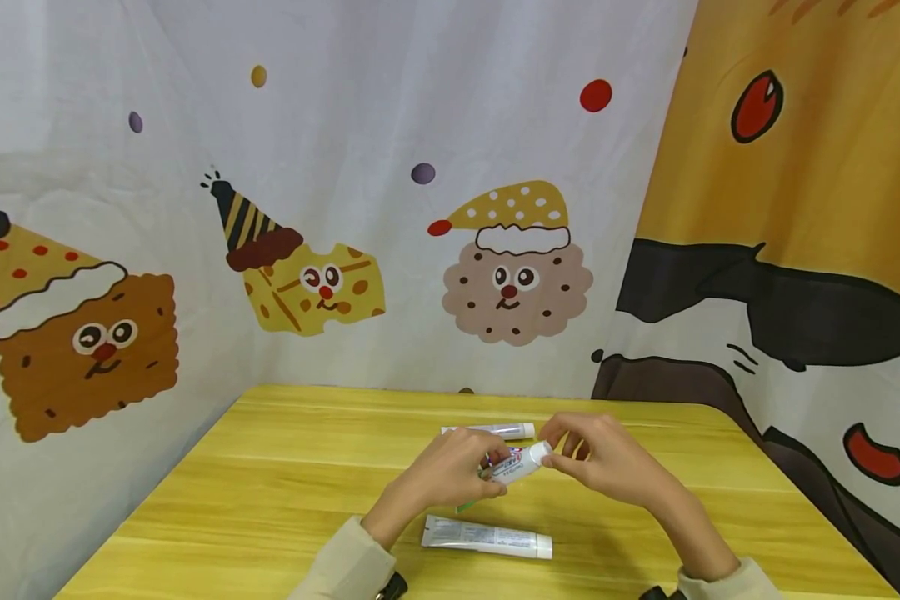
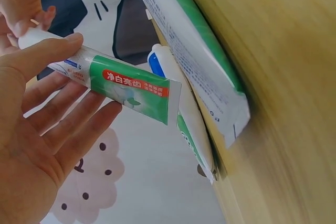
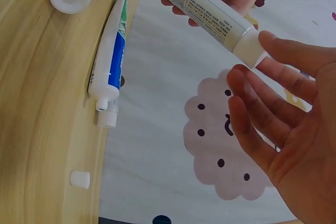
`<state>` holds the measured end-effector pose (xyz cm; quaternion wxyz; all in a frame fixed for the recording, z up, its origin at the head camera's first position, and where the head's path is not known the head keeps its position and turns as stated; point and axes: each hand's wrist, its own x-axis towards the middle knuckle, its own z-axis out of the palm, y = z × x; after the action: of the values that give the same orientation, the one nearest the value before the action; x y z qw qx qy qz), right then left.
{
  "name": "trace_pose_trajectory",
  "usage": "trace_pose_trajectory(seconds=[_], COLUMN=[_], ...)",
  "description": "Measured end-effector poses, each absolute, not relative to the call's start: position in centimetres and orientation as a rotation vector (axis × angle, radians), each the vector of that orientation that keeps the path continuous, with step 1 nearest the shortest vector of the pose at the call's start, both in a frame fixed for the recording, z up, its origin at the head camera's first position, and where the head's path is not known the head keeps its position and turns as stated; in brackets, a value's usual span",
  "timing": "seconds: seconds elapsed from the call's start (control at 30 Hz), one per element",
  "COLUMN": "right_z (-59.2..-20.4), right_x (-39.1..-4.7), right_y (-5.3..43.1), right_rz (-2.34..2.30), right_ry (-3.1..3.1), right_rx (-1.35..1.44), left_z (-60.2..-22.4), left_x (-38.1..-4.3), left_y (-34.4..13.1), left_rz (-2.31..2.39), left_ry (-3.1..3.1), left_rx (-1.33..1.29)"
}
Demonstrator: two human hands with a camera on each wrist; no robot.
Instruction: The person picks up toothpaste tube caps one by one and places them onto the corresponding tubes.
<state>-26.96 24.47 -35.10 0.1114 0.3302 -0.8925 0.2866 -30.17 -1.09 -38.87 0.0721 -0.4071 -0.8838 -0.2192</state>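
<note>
My left hand (image 1: pixel 461 467) holds a white and green toothpaste tube (image 2: pixel 128 82) in the air, thumb on one side and fingers beneath. Its white cap (image 3: pixel 249 48) points to the right and is on the tube. There my right hand (image 1: pixel 607 458) has its thumb and index finger at the cap, with the other fingers loosely bent in the right wrist view. Below the hands, a second toothpaste tube (image 1: pixel 487 537) lies near the front of the table, capped. An uncapped toothpaste tube (image 3: pixel 110 61) with a blue and green print lies behind it, its nozzle bare.
Another capped tube (image 1: pixel 513 431) lies farther back on the wood-grain table (image 1: pixel 270 475). A loose white cap (image 3: pixel 80 179) stands on the tabletop in the right wrist view. A printed cloth (image 1: pixel 382 108) with cartoon figures hangs behind the table.
</note>
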Motion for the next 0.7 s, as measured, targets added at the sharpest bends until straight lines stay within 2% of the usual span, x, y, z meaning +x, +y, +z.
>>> trace_pose_trajectory(seconds=[0.7], right_z=[-35.26], right_x=[-27.01], right_y=[24.27], right_rz=[0.839], right_ry=[-2.654], right_rx=[0.942], left_z=[-39.16], left_x=[-30.22], left_y=[-0.95], left_rz=[-0.62], left_ry=[-2.645], left_rx=[-1.232])
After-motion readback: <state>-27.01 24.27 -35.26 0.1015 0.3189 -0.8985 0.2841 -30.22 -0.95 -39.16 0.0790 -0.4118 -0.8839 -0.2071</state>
